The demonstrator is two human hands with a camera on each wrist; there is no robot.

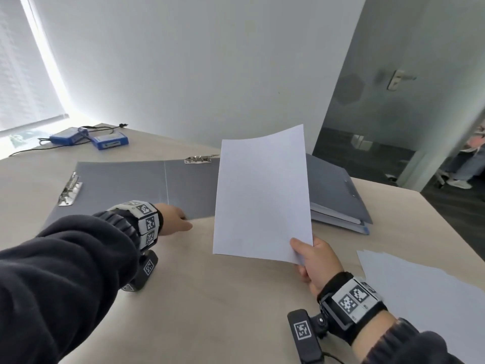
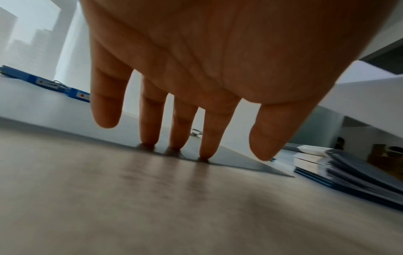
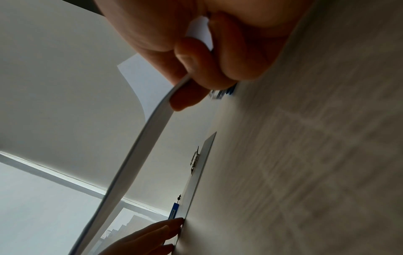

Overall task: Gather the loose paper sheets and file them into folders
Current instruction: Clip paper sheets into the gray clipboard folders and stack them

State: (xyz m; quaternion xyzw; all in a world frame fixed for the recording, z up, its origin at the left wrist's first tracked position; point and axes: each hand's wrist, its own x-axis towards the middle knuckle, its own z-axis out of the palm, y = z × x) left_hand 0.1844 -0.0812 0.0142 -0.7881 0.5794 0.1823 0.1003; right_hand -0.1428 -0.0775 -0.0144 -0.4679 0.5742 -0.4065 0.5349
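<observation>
A grey folder (image 1: 136, 185) lies open and flat on the table, with metal clips (image 1: 70, 189) at its left and top edges. My left hand (image 1: 175, 219) reaches to its near edge; straight fingertips (image 2: 174, 146) touch that edge of the folder (image 2: 229, 158). My right hand (image 1: 313, 258) pinches the lower right corner of a small stack of white sheets (image 1: 262, 193), held up over the table and the folder's right part. In the right wrist view thumb and fingers (image 3: 191, 69) clamp the sheets (image 3: 139, 148).
A pile of closed grey and blue folders (image 1: 338, 195) lies right of the open one. More loose white sheets (image 1: 425, 290) spread at the table's right edge. Two blue boxes (image 1: 89, 139) with cables sit far left. The light wood table (image 1: 223, 298) stretches in front.
</observation>
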